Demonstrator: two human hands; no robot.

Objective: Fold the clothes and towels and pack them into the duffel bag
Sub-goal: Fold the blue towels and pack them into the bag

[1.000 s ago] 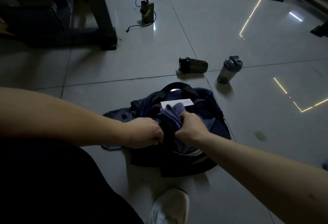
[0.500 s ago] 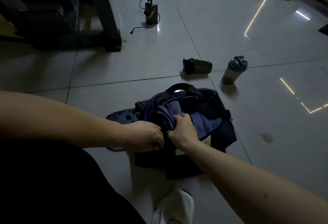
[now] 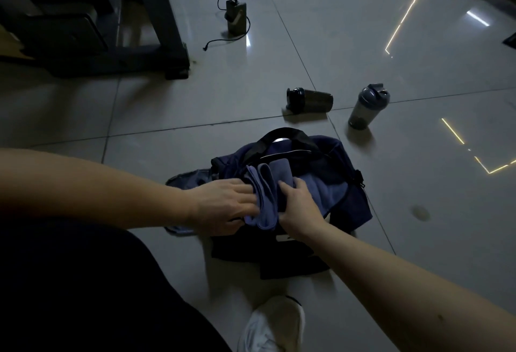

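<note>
Pushing a folded blue towel into the open duffel bag looks like the step right now. The bag sits on the floor. The towel stands in its mouth, not all the way down. The left hand presses one side with flat fingers. The right hand presses the other side, fingers nearly straight. More blue cloth lies inside the bag. A grey cloth pokes out beside it, maybe left to pack.

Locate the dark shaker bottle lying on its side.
Head view: the dark shaker bottle lies beyond the navy duffel bag, left of the upright grey bottle.
</note>
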